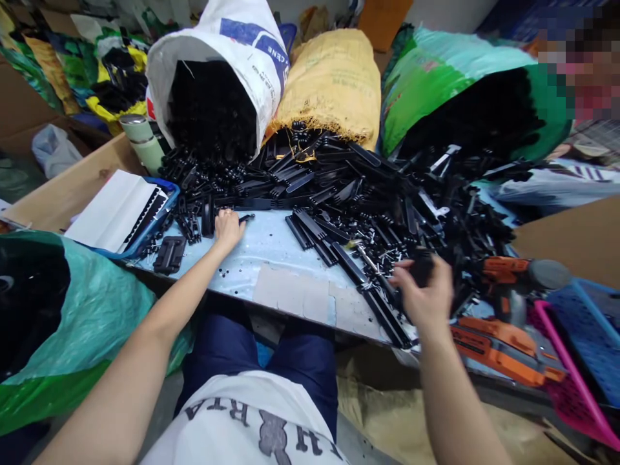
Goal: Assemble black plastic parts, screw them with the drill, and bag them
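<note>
My left hand (227,229) reaches over the light blue work table (271,248) and closes its fingers on a small black plastic part (246,218) at the edge of the pile. My right hand (426,290) is curled round a black plastic piece (420,266) near the table's front right. A large heap of black plastic strips and clips (368,194) covers the back and right of the table. Long black ribbed strips (314,232) lie between my two hands.
Open sacks of black parts stand behind: white (227,58), yellow (334,77), green (455,84). A green flask (143,139) and a blue tray with white sheets (121,210) sit left. An orange drill (504,274) and pink and blue crates (576,361) lie right. Another person is at far right.
</note>
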`<state>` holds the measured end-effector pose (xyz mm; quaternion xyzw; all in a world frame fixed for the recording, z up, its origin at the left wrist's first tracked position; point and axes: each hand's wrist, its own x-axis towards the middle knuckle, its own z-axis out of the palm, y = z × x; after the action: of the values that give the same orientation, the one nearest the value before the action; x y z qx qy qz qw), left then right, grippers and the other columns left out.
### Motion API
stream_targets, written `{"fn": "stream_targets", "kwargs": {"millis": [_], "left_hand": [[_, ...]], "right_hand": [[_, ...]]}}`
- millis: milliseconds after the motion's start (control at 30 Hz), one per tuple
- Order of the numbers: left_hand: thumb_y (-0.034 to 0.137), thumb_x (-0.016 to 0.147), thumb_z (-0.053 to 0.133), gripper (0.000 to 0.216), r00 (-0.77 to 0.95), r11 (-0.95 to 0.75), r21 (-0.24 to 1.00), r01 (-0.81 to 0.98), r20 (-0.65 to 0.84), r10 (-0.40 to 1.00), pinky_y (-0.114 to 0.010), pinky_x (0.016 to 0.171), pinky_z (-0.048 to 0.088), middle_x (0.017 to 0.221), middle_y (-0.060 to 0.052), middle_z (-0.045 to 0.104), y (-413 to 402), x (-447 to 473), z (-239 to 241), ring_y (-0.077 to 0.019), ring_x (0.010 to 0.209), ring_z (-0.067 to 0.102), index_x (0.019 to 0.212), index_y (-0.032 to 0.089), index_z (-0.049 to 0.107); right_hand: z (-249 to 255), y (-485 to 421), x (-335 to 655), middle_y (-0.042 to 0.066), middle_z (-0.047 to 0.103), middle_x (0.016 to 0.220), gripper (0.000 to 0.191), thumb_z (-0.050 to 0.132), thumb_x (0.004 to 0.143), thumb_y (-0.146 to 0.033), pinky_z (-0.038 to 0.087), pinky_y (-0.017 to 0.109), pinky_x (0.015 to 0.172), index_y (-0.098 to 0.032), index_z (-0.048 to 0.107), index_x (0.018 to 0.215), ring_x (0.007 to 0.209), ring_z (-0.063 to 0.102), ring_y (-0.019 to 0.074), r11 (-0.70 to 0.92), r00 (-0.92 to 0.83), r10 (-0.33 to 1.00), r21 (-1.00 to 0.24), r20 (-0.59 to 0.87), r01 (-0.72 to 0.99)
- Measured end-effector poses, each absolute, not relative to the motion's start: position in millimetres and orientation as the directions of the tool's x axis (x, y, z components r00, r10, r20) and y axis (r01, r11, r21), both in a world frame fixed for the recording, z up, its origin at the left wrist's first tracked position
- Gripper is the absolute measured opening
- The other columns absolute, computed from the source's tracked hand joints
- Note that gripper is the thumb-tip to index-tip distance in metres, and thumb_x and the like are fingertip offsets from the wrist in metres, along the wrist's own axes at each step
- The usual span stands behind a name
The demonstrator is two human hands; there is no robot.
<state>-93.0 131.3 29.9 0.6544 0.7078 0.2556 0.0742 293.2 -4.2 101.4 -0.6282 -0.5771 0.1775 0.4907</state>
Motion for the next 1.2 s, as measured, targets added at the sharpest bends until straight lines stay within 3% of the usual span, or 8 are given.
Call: {"fn": "stream_targets", "kwargs": {"millis": [133, 233, 333, 467, 567, 733, 967, 1200], "left_hand": [[0.037, 0.076, 0.062, 0.023, -0.158, -0.218, 0.866, 0.451, 0.318, 0.935, -0.034, 0.089, 0.044, 0.105, -0.012, 0.062, 85, -71, 32, -0.0212, 0.101, 0.058, 0.074, 0.017, 0.051], [0.043, 0.077, 0.063, 0.031, -0.182, -0.21, 0.971, 0.119, 0.229, 0.956, -0.027, 0.073, 0.049, 0.086, -0.004, 0.063, 49, -48, 39, -0.0148, 0.078, 0.062, 0.075, 0.019, 0.044], [0.048, 0.085, 0.05, 0.029, -0.037, -0.057, 0.998, -0.013, 0.056, 0.998, -0.021, 0.049, 0.042, 0.064, 0.006, 0.052, 28, -32, 44, -0.0075, 0.047, 0.051, 0.082, 0.021, 0.041], [0.044, 0.089, 0.045, 0.029, 0.198, 0.008, 0.998, 0.06, -0.02, 0.98, -0.019, 0.043, 0.037, 0.071, 0.005, 0.053, 15, -24, 46, -0.0045, 0.041, 0.045, 0.106, 0.021, 0.044], [0.036, 0.088, 0.049, 0.041, 0.229, -0.144, 0.968, 0.207, 0.095, 0.969, -0.024, 0.062, 0.048, 0.085, -0.001, 0.06, 10, -24, 49, -0.0106, 0.062, 0.058, 0.126, 0.02, 0.045], [0.029, 0.091, 0.044, 0.037, 0.259, -0.349, 0.847, 0.401, 0.261, 0.93, -0.033, 0.087, 0.046, 0.097, -0.01, 0.063, 1, -17, 55, -0.0197, 0.094, 0.059, 0.123, 0.017, 0.056], [0.032, 0.095, 0.037, 0.036, 0.01, -0.407, 0.828, 0.386, 0.437, 0.899, -0.033, 0.085, 0.047, 0.1, -0.01, 0.063, -9, 8, 53, -0.0184, 0.092, 0.059, 0.121, 0.019, 0.058], [0.035, 0.093, 0.038, 0.034, 0.058, -0.321, 0.875, 0.363, 0.323, 0.945, -0.037, 0.088, 0.047, 0.104, -0.01, 0.063, -3, -4, 39, -0.0203, 0.097, 0.059, 0.116, 0.021, 0.059]], "right_hand": [[60, 9, 200, -0.001, 0.057, 0.08, 0.065, 0.061, 0.076, -0.051, 0.051, 0.03, 0.053, -0.023, 0.038, 0.13, 0.052, 0.055, 0.012, -0.014, 0.067, 0.998, -0.985, -0.002, 0.175], [45, 14, 151, -0.002, 0.055, 0.07, 0.065, 0.054, 0.079, -0.059, 0.05, 0.027, 0.05, -0.017, 0.043, 0.128, 0.05, 0.054, 0.0109, -0.166, -0.077, 0.983, -0.986, -0.166, 0.0], [41, 17, 128, -0.001, 0.056, 0.074, 0.07, 0.051, 0.08, -0.062, 0.051, 0.025, 0.049, -0.02, 0.038, 0.136, 0.051, 0.055, 0.0103, -0.223, -0.19, 0.961, -0.97, -0.203, -0.093], [42, 20, 129, -0.001, 0.057, 0.077, 0.071, 0.049, 0.083, -0.061, 0.053, 0.026, 0.052, -0.025, 0.034, 0.142, 0.057, 0.058, 0.011, -0.233, -0.201, 0.959, -0.96, -0.2, -0.153], [43, 21, 143, -0.001, 0.056, 0.075, 0.068, 0.047, 0.085, -0.058, 0.052, 0.026, 0.053, -0.024, 0.037, 0.141, 0.058, 0.058, 0.0111, -0.163, -0.226, 0.964, -0.982, -0.138, -0.097], [47, 16, 159, -0.004, 0.055, 0.066, 0.059, 0.054, 0.085, -0.049, 0.051, 0.028, 0.058, -0.022, 0.046, 0.136, 0.049, 0.051, 0.0087, 0.066, -0.348, 0.937, -0.974, -0.015, 0.218], [52, -7, 138, 0.001, 0.061, 0.078, 0.057, 0.044, 0.089, -0.048, 0.051, 0.03, 0.058, -0.026, 0.039, 0.141, 0.052, 0.051, 0.0114, 0.157, -0.169, 0.977, -0.974, 0.129, 0.166], [45, 5, 144, 0.0, 0.062, 0.08, 0.055, 0.042, 0.091, -0.047, 0.05, 0.027, 0.057, -0.025, 0.039, 0.141, 0.049, 0.05, 0.0085, 0.164, -0.293, 0.952, -0.952, 0.084, 0.26]]}}
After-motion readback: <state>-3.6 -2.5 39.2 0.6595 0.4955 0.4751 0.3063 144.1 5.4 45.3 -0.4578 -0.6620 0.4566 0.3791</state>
